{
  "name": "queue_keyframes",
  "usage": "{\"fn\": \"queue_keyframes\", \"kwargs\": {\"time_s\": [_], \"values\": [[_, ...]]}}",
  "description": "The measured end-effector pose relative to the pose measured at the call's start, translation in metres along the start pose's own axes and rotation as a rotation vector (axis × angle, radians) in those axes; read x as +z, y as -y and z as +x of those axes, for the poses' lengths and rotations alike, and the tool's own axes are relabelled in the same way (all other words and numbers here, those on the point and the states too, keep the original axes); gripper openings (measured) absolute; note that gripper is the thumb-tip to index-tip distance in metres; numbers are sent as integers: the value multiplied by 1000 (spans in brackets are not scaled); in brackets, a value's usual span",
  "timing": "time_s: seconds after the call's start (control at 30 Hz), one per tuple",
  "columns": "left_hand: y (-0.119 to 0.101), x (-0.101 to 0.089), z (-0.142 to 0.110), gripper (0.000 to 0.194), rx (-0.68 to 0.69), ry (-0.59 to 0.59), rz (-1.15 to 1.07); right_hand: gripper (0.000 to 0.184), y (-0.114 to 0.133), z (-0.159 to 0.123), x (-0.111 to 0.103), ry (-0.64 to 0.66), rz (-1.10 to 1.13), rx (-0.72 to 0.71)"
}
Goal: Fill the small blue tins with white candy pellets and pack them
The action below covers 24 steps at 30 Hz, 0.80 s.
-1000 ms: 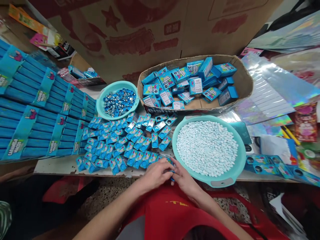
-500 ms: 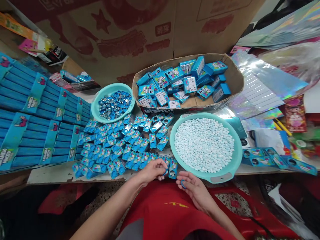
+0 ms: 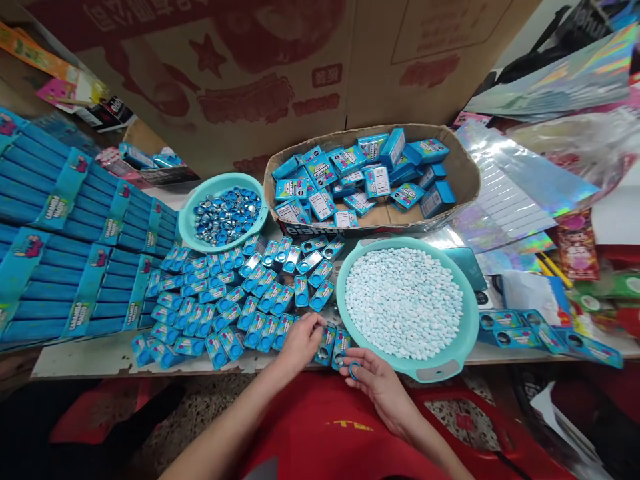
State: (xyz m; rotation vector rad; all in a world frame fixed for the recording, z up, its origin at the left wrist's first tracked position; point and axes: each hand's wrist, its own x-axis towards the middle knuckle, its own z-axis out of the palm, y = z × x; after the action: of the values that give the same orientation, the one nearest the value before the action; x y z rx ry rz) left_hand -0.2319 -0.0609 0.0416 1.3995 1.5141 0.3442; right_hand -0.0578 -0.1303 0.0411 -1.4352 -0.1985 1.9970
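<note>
My left hand (image 3: 300, 341) is over the front row of small blue tins (image 3: 254, 330), fingers bent together at the upper end of a tin with an open round hole (image 3: 325, 344). Whatever its fingertips hold is hidden. Beside that tin stands another open-holed tin (image 3: 341, 348), close to my right hand's fingertips. My right hand (image 3: 376, 380) is palm up at the table edge, fingers curled round a round blue cap (image 3: 354, 371). A turquoise basin (image 3: 470, 327) full of pale candies (image 3: 405, 300) stands just beyond it.
A turquoise bowl (image 3: 186, 223) of loose metal caps (image 3: 227, 215) sits at the back left. Behind the tins, a cut cardboard tray (image 3: 457, 200) holds blue candy boxes (image 3: 320, 170). Stacked blue display packs (image 3: 80, 260) rise on the left. More open tins (image 3: 517, 337) lie at the right.
My left hand has moved back from the table edge, slightly left, to the open tins; the blue cap at its fingers no longer shows. My right hand still holds its cap. The view has shifted slightly.
</note>
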Motion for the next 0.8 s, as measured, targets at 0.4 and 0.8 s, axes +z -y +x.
{"fn": "queue_keyframes", "kwargs": {"time_s": [0.4,0.8], "values": [[-16,19,-44,25,275,186,304,56,5,-5,20,85,224,28],[-15,7,-16,45,-206,313,724,48,22,1,7,-76,-24,-75]]}}
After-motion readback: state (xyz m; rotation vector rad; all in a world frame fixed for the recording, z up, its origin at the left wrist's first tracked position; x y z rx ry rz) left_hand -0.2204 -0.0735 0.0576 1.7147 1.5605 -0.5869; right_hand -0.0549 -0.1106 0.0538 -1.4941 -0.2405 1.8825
